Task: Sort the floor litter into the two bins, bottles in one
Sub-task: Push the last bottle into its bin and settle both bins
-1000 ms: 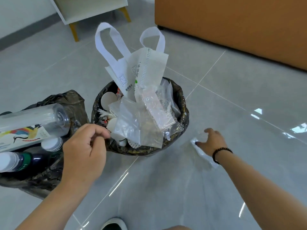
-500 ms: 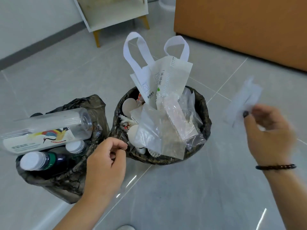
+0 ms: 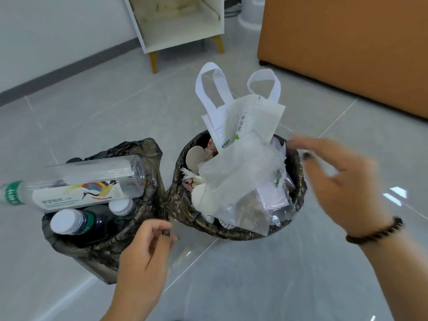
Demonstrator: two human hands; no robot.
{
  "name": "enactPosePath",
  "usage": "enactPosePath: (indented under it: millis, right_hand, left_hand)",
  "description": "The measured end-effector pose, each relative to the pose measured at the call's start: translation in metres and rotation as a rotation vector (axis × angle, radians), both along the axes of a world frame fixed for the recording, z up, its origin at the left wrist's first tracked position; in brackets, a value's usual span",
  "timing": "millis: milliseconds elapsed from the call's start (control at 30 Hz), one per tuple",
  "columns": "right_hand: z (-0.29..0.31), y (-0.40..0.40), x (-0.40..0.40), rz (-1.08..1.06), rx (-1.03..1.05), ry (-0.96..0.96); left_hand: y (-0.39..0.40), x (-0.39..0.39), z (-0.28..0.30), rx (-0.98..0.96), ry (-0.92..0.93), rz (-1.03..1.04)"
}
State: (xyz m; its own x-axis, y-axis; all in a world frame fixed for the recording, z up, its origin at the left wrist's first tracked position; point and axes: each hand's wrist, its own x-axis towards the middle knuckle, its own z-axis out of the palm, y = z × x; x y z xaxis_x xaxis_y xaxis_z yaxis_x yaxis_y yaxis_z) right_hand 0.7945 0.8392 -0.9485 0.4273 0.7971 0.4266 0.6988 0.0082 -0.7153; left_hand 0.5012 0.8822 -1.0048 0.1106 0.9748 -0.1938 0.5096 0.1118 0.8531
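Observation:
Two bins lined with black bags stand side by side on the grey tile floor. The left bin (image 3: pixel 104 253) holds bottles: a large clear bottle (image 3: pixel 88 179) lying across the top and a dark bottle (image 3: pixel 69 222) with a white cap. The right bin (image 3: pixel 231 234) is heaped with wrappers, paper cups and a white tote bag (image 3: pixel 243 112). A clear plastic sheet (image 3: pixel 240 167) lies on top of that heap. My right hand (image 3: pixel 335 181), blurred, hovers over the bin's right rim with fingers spread. My left hand (image 3: pixel 148 251) hangs loosely curled in front of the left bin, holding nothing.
A white open cabinet (image 3: pixel 180 24) on yellow legs stands at the back. An orange-brown panel (image 3: pixel 347 42) fills the back right. A wall with a grey skirting runs along the left.
My right hand lifted a clear plastic piece from the floor and carried it left over the right bin, where it now lies on the heap. My left hand stayed by the left bin.

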Motion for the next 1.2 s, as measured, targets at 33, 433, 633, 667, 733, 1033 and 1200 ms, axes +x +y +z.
enactPosePath:
  millis: [33,433,633,667,733,1033,1200]
  right_hand:
    - [-0.005,-0.008,0.005,-0.217,0.009,0.210]
    - [-0.057,-0.003,-0.018,-0.177,-0.499,1.307]
    - [-0.055,0.003,-0.022,-0.024,-0.468,1.298]
    - [-0.059,0.006,-0.027,-0.018,-0.470,1.290]
    - [-0.061,0.008,-0.034,-0.020,-0.464,1.270]
    - [0.000,0.022,-0.063,-0.060,-0.442,1.356]
    - [0.067,0.034,-0.071,-0.107,-0.506,1.246]
  left_hand:
    - [-0.002,-0.008,-0.002,-0.056,-0.048,0.075]
    - [0.049,-0.035,-0.003,-0.636,-0.863,0.747]
    - [0.061,-0.037,-0.018,-0.634,-0.878,0.830]
    - [0.063,-0.041,-0.021,-0.619,-0.897,0.868]
    - [0.062,-0.046,-0.023,-0.611,-0.920,0.907]
    - [0.041,-0.070,0.016,-0.752,-0.974,1.065]
    - [0.023,-0.089,0.083,-0.732,-0.898,1.151]
